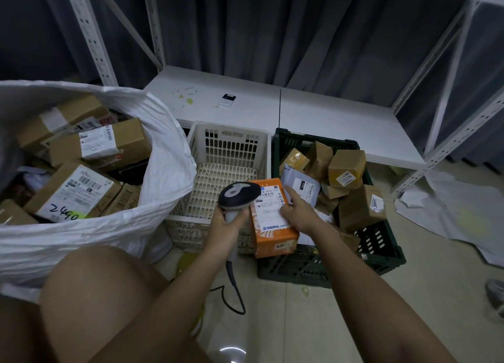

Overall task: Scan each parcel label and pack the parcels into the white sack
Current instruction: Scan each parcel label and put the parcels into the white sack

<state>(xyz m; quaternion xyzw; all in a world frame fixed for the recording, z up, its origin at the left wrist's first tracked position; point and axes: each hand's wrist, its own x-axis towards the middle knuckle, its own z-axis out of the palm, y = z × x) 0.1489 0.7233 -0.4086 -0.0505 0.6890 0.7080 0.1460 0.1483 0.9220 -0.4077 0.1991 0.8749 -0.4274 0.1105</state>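
Gripping scanner [239,194] handle in left hand [226,224], head aimed at label [268,209] on orange parcel [273,221]. Right hand [299,211] holding that parcel's right edge, forefinger straight, over near-left corner of dark green crate [381,251] of brown parcels [347,168]. Cream basket [228,142] just left of crate. White sack [161,172] far left, holding labelled boxes [73,191]. Pale tiled floor [341,302], white shelf [321,117], grey curtain [272,30] behind.

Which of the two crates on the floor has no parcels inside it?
The white crate, next to the white sack, shows only its bare slatted bottom. The dark green crate to its right holds brown boxes and a grey mailer.
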